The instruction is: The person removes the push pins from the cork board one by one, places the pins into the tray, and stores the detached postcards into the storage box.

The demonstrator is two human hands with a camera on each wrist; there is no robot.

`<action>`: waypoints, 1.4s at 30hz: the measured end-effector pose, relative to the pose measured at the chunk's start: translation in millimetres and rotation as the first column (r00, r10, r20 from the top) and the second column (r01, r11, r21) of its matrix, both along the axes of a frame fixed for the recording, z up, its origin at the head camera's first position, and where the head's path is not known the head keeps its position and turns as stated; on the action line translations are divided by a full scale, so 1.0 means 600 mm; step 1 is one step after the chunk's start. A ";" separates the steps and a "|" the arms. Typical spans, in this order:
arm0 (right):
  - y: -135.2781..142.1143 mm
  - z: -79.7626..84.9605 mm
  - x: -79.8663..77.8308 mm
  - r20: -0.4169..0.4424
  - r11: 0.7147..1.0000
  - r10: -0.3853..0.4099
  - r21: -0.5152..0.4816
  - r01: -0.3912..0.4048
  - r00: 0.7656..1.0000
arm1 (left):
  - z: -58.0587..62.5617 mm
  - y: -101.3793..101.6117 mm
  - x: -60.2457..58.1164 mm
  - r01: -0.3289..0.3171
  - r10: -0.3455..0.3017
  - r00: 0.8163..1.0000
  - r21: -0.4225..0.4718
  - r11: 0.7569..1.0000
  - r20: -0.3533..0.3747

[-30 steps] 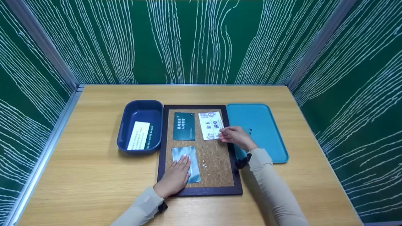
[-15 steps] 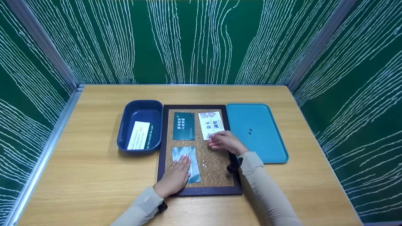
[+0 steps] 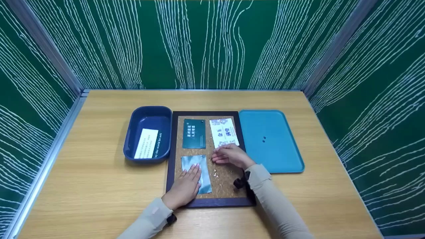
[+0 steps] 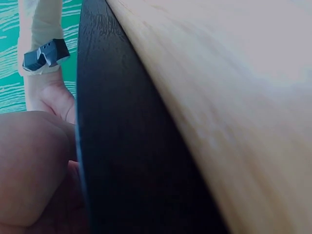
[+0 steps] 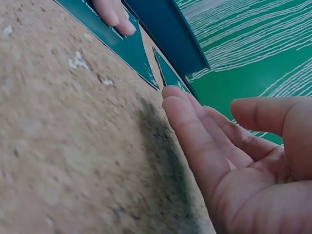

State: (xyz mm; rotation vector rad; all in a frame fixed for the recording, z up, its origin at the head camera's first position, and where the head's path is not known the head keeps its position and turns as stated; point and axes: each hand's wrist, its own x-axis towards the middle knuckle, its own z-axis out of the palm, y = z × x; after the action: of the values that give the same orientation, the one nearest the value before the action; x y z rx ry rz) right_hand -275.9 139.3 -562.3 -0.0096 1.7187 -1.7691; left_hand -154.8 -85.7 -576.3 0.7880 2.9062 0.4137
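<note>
A cork board (image 3: 229, 186) in a dark frame lies on the table. My left hand (image 3: 184, 186) rests with extended fingers on a shiny light blue card (image 3: 205, 181) at the board's lower left, covering part of it. Over the cork, just below a white card with a purple pattern (image 3: 224, 132), is my right hand (image 3: 234, 156). In the right wrist view, its fingers (image 5: 195, 141) are stretched out, the thumb stands apart, and nothing shows between them. A dark green card (image 3: 194, 133) lies at the upper left. Small shiny bits (image 3: 215, 173) sit on the cork.
Left of the board stands a dark blue bin (image 3: 127, 142) holding a white card (image 3: 146, 144) and a dark green one. A teal tray (image 3: 282, 149) with a few tiny dark pieces (image 3: 264, 139) lies against the board's right side. Green patterned walls (image 3: 212, 43) enclose the table.
My right hand has moved left and toward me, from the white card's lower right corner to the cork below it. My left hand stays in place on the light blue card.
</note>
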 end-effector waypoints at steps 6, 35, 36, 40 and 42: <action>-0.013 -0.009 0.006 0.000 1.000 0.019 -0.017 -0.019 1.000 | -0.001 0.000 0.000 -0.004 0.004 1.000 -0.006 1.000 0.006; -0.030 -0.021 0.024 0.039 0.995 -0.045 -0.086 0.048 0.998 | 0.001 -0.002 -0.001 0.003 -0.003 1.000 -0.005 1.000 0.014; -0.029 -0.022 0.024 0.039 0.995 -0.048 -0.091 0.051 0.998 | 0.001 -0.002 -0.001 0.004 -0.004 1.000 -0.006 1.000 0.013; -0.028 -0.023 0.025 0.036 0.993 -0.053 -0.107 0.057 0.998 | 0.001 -0.001 -0.002 0.008 -0.008 1.000 -0.008 1.000 0.016; -0.028 -0.024 0.025 0.040 0.992 -0.062 -0.104 0.066 0.997 | 0.002 -0.001 -0.002 0.007 -0.007 1.000 -0.003 1.000 0.019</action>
State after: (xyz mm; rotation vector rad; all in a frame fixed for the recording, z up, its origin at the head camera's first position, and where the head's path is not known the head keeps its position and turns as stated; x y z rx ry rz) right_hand -260.7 122.5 -576.7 0.0333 1.6147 -1.8934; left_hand -155.9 -86.2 -575.0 0.7893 2.8847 0.4135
